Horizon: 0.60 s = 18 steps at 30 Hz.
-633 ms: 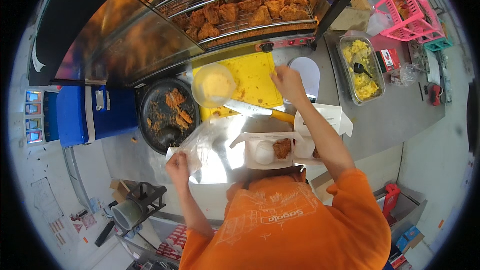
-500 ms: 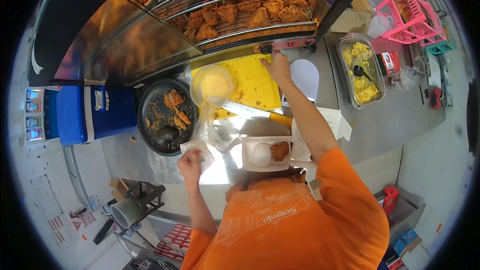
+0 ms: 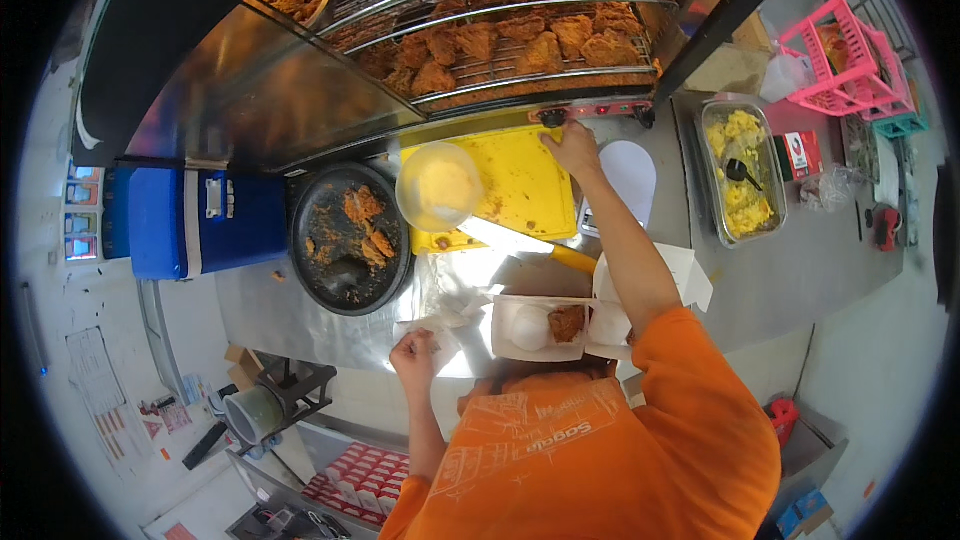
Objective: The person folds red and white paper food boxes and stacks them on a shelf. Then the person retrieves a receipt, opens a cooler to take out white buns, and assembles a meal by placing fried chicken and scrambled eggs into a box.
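Observation:
My right hand (image 3: 572,147) is stretched out over the yellow cutting board (image 3: 520,185), up to the lower front edge of the warming cabinet (image 3: 240,110). Its fingertips are at a black knob (image 3: 548,118); whether they grip it is unclear. My left hand (image 3: 413,356) is low by the counter's near edge, closed on a crumpled clear plastic bag (image 3: 445,325). Just right of that hand lies an open white food box (image 3: 510,312) with a white rice ball and a piece of fried chicken (image 3: 566,323) in it.
Fried chicken (image 3: 520,45) fills the cabinet racks. On the counter are a clear bowl of yellow stuff (image 3: 440,187), a black round pan with fried bits (image 3: 345,238), a yellow-handled knife (image 3: 520,242), a blue cooler (image 3: 205,222), a metal tray of yellow food (image 3: 742,172) and a pink basket (image 3: 838,58).
My right hand has gone from above the cutting board up to the cabinet's front edge by the knob. My left hand has shifted right, closer to the white box.

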Motion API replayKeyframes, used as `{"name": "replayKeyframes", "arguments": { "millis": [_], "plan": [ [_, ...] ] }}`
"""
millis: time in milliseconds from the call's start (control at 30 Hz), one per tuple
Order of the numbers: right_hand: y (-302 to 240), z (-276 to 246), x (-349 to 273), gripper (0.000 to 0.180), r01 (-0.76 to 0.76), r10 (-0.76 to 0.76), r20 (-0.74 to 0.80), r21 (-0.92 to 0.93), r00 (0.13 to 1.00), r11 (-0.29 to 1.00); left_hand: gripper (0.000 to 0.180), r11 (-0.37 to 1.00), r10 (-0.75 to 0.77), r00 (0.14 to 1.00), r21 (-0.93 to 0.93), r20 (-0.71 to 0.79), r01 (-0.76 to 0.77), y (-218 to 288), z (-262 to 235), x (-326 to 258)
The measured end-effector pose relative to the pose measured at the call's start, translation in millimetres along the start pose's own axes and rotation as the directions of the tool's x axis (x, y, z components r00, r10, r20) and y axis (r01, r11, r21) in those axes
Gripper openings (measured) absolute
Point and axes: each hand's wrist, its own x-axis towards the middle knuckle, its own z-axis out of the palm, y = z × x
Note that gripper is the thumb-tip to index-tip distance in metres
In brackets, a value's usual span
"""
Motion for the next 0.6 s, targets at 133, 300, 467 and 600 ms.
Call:
{"name": "replayKeyframes", "arguments": {
  "millis": [133,300,467,600],
  "plan": [
    [3,-28,-69,0.047,0.309,-0.048,0.627,-0.314,0.777,0.898,0.023,1.0,0.003,1.0,0.021,0.003,-0.003,-16,-4,7],
    [7,-3,-155,0.033,0.54,0.003,0.729,-0.51,0.685,0.67,0.023,0.989,0.099,0.992,0.101,0.074,-0.107,-26,21,35],
    [27,5,-156,0.029,0.487,-0.122,0.587,-0.517,0.8,0.704,0.025,0.975,0.177,0.97,0.109,0.166,-0.196,5,49,68],
    [-37,-79,-120,0.032,0.464,-0.075,0.606,-0.517,0.792,0.719,0.025,0.974,0.137,0.977,0.157,0.164,-0.163,8,58,80]
  ]
}}
